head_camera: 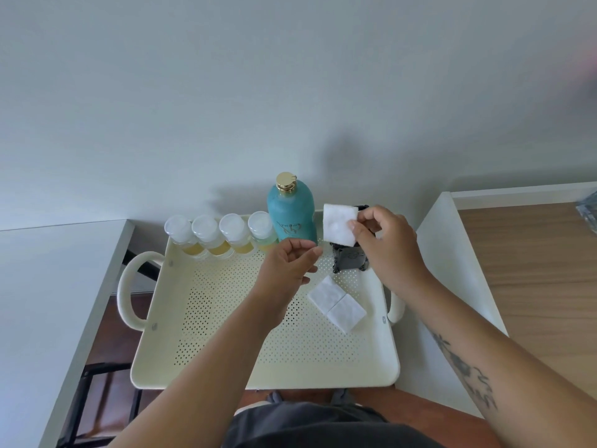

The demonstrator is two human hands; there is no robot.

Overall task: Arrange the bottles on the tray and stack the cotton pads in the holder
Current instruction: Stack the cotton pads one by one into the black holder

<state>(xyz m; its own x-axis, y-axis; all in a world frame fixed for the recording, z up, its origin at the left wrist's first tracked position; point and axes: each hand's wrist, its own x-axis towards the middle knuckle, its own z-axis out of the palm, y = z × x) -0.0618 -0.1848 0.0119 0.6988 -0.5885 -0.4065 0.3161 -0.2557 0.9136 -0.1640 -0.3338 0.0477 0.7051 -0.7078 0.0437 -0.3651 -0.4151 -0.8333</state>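
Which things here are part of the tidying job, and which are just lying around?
Part of the job: cream tray; four small bottles; teal bottle; black holder; cotton pad pinched in the right hand; two pads on the tray.

Lying about: dark object at the far right edge, unidentifiable.

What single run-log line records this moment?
right hand: pinching cotton pad over holder | left hand: empty | two pads on tray

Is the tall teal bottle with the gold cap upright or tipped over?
Upright. The tall teal bottle with the gold cap stands at the cream perforated tray's back edge, cap up, beside four small clear bottles.
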